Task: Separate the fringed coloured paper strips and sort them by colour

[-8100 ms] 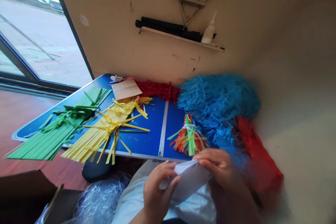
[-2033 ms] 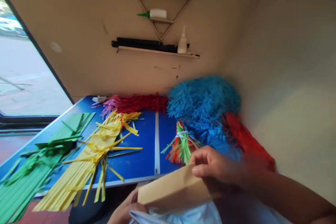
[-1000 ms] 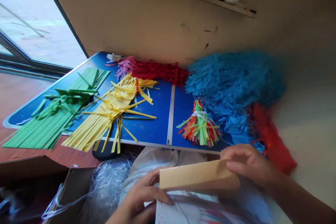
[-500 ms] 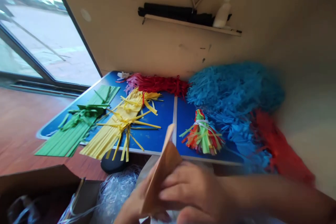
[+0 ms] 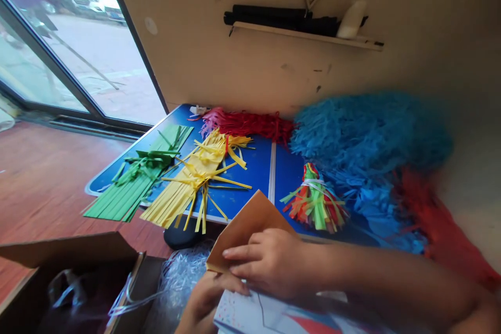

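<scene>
A folded piece of orange-brown paper [image 5: 250, 214] is held up at the bottom centre, one corner pointing upward. My right hand [image 5: 270, 263] comes in from the right and lies across its face, fingers extended over the paper and thumb hidden. Below it my left hand [image 5: 213, 295] grips the paper's lower left edge, its fingers partly hidden. Right under my hands is a white box-like thing [image 5: 250, 310] with coloured print, cut off by the bottom of the view.
A blue folding table [image 5: 245, 209] bears green paper strips [image 5: 121, 198], yellow strips [image 5: 172, 195], a multicoloured tassel [image 5: 313, 203], red strips [image 5: 250, 125] and blue shredded paper [image 5: 364, 130]. An open cardboard box [image 5: 70, 250] and clear plastic strands [image 5: 180, 276] are lower left. A glue bottle [image 5: 352, 18] stands on a wall shelf.
The paper has turned from edge-on to show its broad face. My right hand now lies flatter over it. The white printed box has come into view below, and the scene has shifted rightward.
</scene>
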`<state>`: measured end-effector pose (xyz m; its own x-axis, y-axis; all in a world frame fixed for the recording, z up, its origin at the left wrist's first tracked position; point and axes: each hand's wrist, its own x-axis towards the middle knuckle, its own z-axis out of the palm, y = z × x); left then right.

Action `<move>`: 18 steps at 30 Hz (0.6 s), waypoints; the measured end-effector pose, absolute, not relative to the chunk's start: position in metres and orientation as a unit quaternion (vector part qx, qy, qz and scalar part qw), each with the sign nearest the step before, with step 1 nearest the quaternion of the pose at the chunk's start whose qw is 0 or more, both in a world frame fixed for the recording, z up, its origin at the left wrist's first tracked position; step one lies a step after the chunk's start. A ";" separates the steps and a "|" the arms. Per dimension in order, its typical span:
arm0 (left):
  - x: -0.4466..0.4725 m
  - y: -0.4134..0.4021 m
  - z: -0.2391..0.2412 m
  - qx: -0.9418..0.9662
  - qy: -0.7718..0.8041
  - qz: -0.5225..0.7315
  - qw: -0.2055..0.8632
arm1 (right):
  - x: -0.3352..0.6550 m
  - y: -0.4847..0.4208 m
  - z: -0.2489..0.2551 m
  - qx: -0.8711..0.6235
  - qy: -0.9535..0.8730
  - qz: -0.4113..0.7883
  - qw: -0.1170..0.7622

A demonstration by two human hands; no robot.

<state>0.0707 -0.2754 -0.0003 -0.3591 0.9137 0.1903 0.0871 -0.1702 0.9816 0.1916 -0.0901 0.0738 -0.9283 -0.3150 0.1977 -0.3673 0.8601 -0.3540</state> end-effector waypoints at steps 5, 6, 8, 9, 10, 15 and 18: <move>0.073 -0.277 -0.004 0.386 0.609 0.614 0.321 | 0.202 -0.078 0.076 0.087 -0.932 0.265 0.232; 0.072 -0.277 -0.005 0.390 0.609 0.609 0.326 | 0.204 -0.072 0.082 0.013 -0.923 0.273 0.272; 0.071 -0.276 -0.003 0.419 0.601 0.592 0.337 | 0.205 -0.058 0.092 -0.123 -0.901 0.308 0.281; 0.070 -0.276 -0.001 0.436 0.596 0.583 0.339 | 0.204 -0.051 0.095 -0.162 -0.891 0.352 0.238; 0.069 -0.275 0.001 0.448 0.593 0.576 0.341 | 0.204 -0.043 0.097 -0.183 -0.876 0.409 0.179; 0.060 -0.283 0.024 0.456 0.615 0.583 0.271 | 0.211 -0.017 0.097 -0.289 -0.816 0.457 0.202; 0.049 -0.292 0.041 0.455 0.670 0.542 0.224 | 0.221 -0.016 0.103 -0.279 -0.823 0.426 0.251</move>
